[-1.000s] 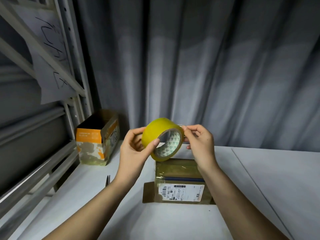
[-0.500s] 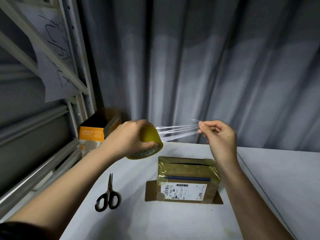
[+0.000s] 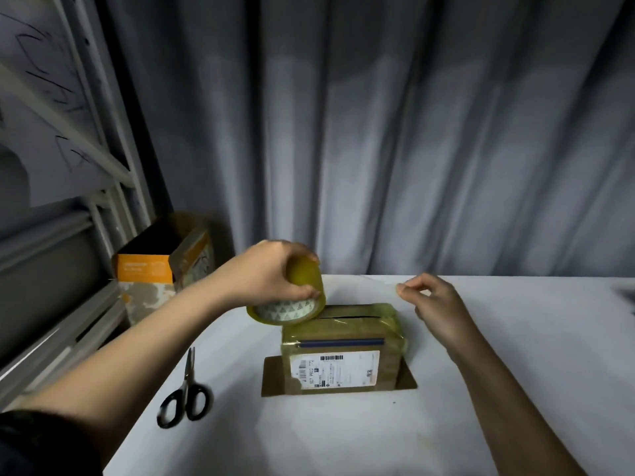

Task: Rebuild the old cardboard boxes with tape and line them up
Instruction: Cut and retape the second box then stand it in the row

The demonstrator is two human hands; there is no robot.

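Centrally, a roll of yellow tape is gripped from above by the left hand, the fingers curled over its rim, and is held just above the upper left corner of a small cardboard box. Further right, the right hand is raised over the desk, with thumb and forefinger pinched together; a thin clear strip of tape is faintly seen stretched from that pinch toward the roll, though its line is hard to follow. Below the hands, the box is stood upright on the white desk, wrapped in yellowish tape, with a dark slit along its top, a blue stripe across its front and a white shipping label beneath that. Brown flaps are spread flat on the desk at either side of its base. Left of the box, black-handled scissors are laid on the desk, blades pointed away. At the far left corner, a second box, orange and brown with its top open, is set beside a grey metal rack. Behind everything, a grey pleated curtain is hung.
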